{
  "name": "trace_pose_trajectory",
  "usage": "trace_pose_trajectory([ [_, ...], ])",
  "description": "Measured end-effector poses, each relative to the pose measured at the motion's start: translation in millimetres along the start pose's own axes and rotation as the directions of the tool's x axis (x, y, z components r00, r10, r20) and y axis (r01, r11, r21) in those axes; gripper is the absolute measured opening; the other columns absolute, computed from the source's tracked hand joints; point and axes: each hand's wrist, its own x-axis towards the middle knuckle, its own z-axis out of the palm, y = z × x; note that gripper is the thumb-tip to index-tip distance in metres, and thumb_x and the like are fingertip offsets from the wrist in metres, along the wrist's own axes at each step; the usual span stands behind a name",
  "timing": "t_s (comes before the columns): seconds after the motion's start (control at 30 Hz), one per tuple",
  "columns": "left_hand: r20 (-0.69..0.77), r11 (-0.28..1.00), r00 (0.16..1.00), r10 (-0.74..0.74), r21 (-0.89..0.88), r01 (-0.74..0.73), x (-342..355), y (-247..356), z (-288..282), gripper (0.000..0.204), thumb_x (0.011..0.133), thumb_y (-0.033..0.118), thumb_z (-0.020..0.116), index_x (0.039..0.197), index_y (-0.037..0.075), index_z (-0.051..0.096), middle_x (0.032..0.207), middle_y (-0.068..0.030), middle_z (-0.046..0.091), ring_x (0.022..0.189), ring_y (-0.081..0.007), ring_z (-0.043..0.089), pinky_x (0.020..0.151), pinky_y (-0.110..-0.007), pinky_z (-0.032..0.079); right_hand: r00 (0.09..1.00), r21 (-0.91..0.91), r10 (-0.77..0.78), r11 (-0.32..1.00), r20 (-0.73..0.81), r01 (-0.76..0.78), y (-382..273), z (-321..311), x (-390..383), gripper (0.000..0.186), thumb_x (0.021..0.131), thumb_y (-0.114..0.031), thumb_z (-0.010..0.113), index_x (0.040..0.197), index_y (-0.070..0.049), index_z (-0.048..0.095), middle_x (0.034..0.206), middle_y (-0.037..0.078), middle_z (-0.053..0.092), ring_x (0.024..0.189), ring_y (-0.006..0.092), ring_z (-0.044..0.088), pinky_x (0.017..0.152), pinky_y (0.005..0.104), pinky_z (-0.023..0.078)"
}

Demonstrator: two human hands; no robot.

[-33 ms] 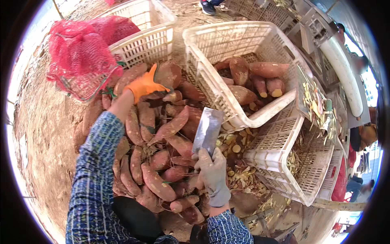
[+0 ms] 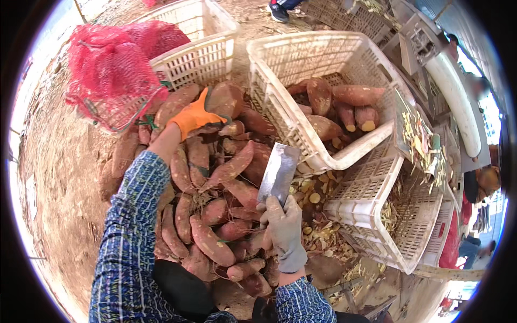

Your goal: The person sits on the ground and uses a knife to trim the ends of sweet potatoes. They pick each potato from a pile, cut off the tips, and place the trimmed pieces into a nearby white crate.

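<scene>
My left hand (image 2: 198, 119), in an orange glove, reaches into a heap of reddish sweet potatoes (image 2: 212, 239), thumb and fingers spread against a large tuber (image 2: 225, 98) at the top of the pile. Whether it touches that tuber firmly is unclear. My right hand (image 2: 283, 229), in a grey glove, grips a wide metal cleaver (image 2: 278, 169), held upright over the right side of the heap. Just beyond the blade stands a white plastic crate (image 2: 353, 161) holding several sweet potatoes (image 2: 358, 94). Pale cut slices (image 2: 315, 196) and scraps lie right of the cleaver.
A red mesh bag (image 2: 110, 64) drapes over a crate (image 2: 196, 62) at upper left. More crates (image 2: 377, 218) with plant scraps are at right, beside a white tubular fixture (image 2: 452, 97). Another person's shoe (image 2: 278, 13) shows at the top; blurred people (image 2: 476, 86) are at the right edge.
The whole view has shifted very slightly. Both hands and the cleaver keep about the same places over the heap.
</scene>
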Motion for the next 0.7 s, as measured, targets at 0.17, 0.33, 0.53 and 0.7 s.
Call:
trace_pose_trajectory([
  [0.17, -0.090, 0.996, 0.996, -0.004, -0.087, -0.003, -38, 10, -11, 0.120, 0.067, 0.039, 0.085, 0.158, 0.012, 0.012, 0.146, -0.0220, 0.046, 0.125, -0.0303, 0.053, 0.097, -0.043, 0.046, 0.995, -0.014, -0.092, 0.996, 0.030, 0.092, 3, 11, 1, 0.020, 0.097, -0.017, 0.057, 0.098, 0.003, 0.055, 0.079, 0.009, 0.064, 0.055, 0.0089, 0.053, 0.049, 0.0252, 0.044],
  [0.33, -0.095, 0.940, 0.993, 0.067, -0.329, -0.095, -133, 5, -32, 0.119, 0.061, 0.029, 0.088, 0.156, 0.008, 0.019, 0.137, -0.0248, 0.053, 0.125, -0.0329, 0.054, 0.100, -0.040, 0.044, 0.989, -0.124, -0.123, 0.984, 0.077, 0.132, -7, 15, -5, 0.018, 0.097, -0.017, 0.056, 0.097, 0.001, 0.055, 0.078, 0.007, 0.062, 0.055, 0.0080, 0.052, 0.048, 0.0246, 0.043],
  [0.53, -0.147, 0.932, 0.930, 0.338, 0.194, -0.307, -238, -71, -37, 0.123, 0.048, 0.028, 0.093, 0.152, 0.009, 0.029, 0.148, -0.0200, 0.041, 0.133, -0.0397, 0.043, 0.109, -0.045, 0.037, 0.968, -0.181, -0.107, 0.972, 0.227, 0.150, 11, 61, -4, 0.014, 0.094, -0.018, 0.057, 0.097, -0.004, 0.058, 0.070, 0.007, 0.060, 0.056, 0.0175, 0.057, 0.052, 0.0317, 0.045],
  [0.7, -0.074, 0.867, 0.978, 0.196, 0.478, -0.138, -250, -34, -19, 0.113, 0.059, 0.046, 0.087, 0.150, 0.007, 0.031, 0.145, -0.0253, 0.040, 0.132, -0.0416, 0.042, 0.110, -0.048, 0.035, 0.875, -0.490, -0.348, 0.729, 0.336, 0.479, 29, 79, -4, 0.018, 0.092, -0.016, 0.054, 0.099, 0.001, 0.058, 0.083, 0.024, 0.064, 0.084, 0.0473, 0.060, 0.071, 0.0456, 0.049],
])
